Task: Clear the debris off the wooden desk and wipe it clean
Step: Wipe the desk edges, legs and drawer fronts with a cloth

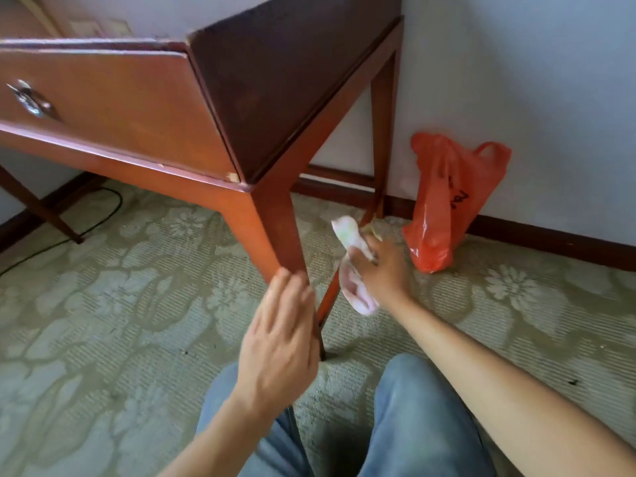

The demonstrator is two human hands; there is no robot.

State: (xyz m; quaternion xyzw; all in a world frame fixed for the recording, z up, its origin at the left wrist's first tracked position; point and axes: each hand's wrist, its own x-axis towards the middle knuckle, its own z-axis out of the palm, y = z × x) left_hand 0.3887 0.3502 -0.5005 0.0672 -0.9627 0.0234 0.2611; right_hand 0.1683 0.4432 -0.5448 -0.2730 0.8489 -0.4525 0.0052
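The wooden desk [144, 108] stands against the pale wall [533, 80], seen from low down, with its drawer front and a metal handle [30, 99] on the left and its dark side panel facing the corner. The person's left hand [278, 342] lies flat with straight fingers against the near front leg [275, 228], low on it. The right hand [382, 266] reaches past that leg toward the back one and grips a pale pink cloth [351, 266], bunched in curled fingers, with its ends hanging out above and below the hand. Just beyond, an orange plastic bag [447, 201] slumps on the floor against the wall. A black cable [103, 218] trails under the desk over a green flowered carpet [120, 304]. The person's knees in blue jeans [420, 418] show at the bottom.
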